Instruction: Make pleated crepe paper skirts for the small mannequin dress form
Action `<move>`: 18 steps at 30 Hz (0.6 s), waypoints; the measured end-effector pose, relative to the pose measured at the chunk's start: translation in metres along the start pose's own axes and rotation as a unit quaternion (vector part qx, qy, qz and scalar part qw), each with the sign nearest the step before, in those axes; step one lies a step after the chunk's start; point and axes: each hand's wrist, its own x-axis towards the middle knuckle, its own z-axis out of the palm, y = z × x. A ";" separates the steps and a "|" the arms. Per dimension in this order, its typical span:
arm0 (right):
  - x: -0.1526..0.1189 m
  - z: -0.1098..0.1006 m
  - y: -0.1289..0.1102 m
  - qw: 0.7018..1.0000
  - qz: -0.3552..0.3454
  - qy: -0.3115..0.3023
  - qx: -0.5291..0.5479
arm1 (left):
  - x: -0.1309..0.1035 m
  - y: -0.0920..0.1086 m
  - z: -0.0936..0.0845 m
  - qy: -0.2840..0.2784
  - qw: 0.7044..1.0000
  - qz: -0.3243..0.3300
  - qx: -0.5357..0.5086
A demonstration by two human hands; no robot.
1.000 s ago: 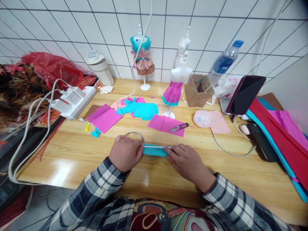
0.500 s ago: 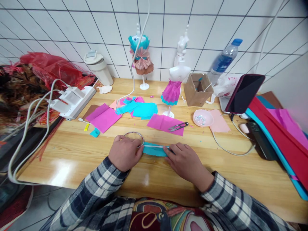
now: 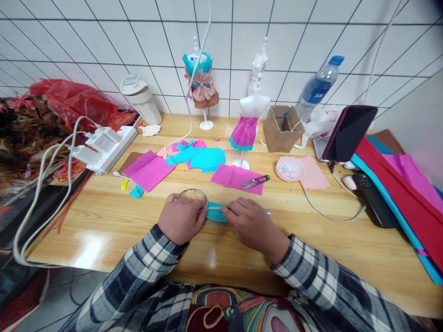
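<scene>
A thin roll of narrow tape (image 3: 192, 190) stands in the grip of my left hand (image 3: 182, 217), whose fingers curl around its lower side. From the roll a white tape strip (image 3: 215, 208) runs to the right along a blue crepe paper strip (image 3: 216, 216) lying on the table. My right hand (image 3: 249, 224) is closed, thumb and fingers pinched on the tape over the paper. It hides the middle of the paper; a bit of the far end pokes out on its right. Just beyond are black thread snips (image 3: 255, 182) on a magenta paper piece (image 3: 228, 176).
Behind stand two small dress forms, one in a magenta skirt (image 3: 243, 132), one in a ruffled dress (image 3: 202, 87). A cardboard box (image 3: 282, 131), a bead dish (image 3: 289, 169) and a phone (image 3: 349, 133) are to the right. On the left is a power strip (image 3: 112, 150).
My right hand has slid left along the tape and paper, closer to my left hand, so less paper shows between them. My left hand keeps its hold on the roll.
</scene>
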 end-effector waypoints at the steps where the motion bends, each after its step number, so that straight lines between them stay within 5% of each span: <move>1: 0.001 0.005 0.000 1.000 -0.002 0.001 0.000 | 0.001 0.000 -0.001 0.002 1.000 0.002 0.002; 7: -0.001 0.025 0.001 1.000 0.022 -0.010 0.001 | 0.008 -0.002 -0.004 0.006 1.000 0.005 0.004; 18: -0.003 0.031 0.002 1.000 0.018 0.002 0.016 | 0.016 -0.002 -0.001 -0.005 1.000 -0.003 0.030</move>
